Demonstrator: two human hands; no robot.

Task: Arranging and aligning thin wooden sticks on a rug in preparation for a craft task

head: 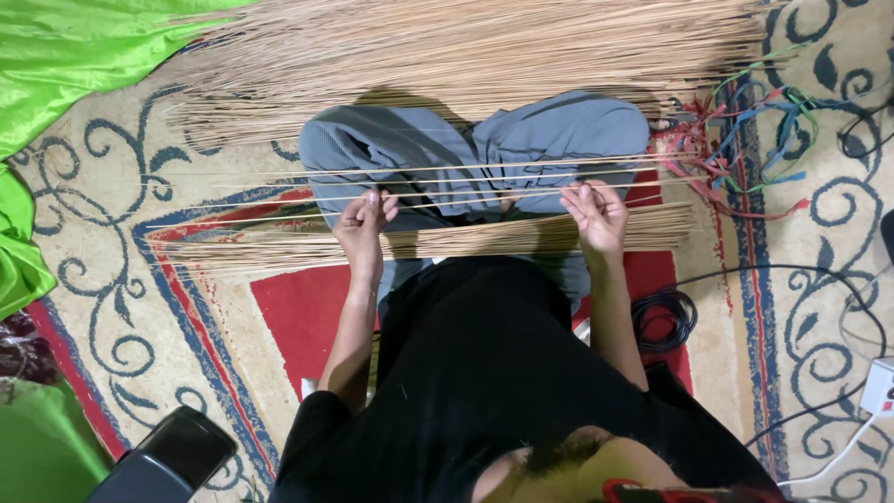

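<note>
Fingertips of both hands pinch at thin, pale sticks laid crosswise over the sitter's lap. Her left hand [365, 224] has its fingers drawn together around one or two of the loose sticks [466, 169], thumb pressed against them; how many it actually grips I cannot tell from where I stand. Over on the other side, the right hand [596, 216] is half curled, fingers spread a little, tips touching the same strands near the far knee.

Just under both hands lies a flat bundle of sticks [438, 242], resting across the grey-trousered legs [484, 149] and reaching out over the carpet on either side. Beyond the knees a much bigger heap of sticks [466, 56] fans out across the floor, well apart from the hands.

All of this sits on a patterned carpet [140, 279], cream with blue scrolls and a red centre. Bright green cloth [65, 56] is bunched at one edge. Coloured strings [754, 140], red, blue and green, tangle beside the big heap. A coiled black cable [663, 319] lies near the right elbow, and a dark phone [177, 456] rests close to the left shoulder.
</note>
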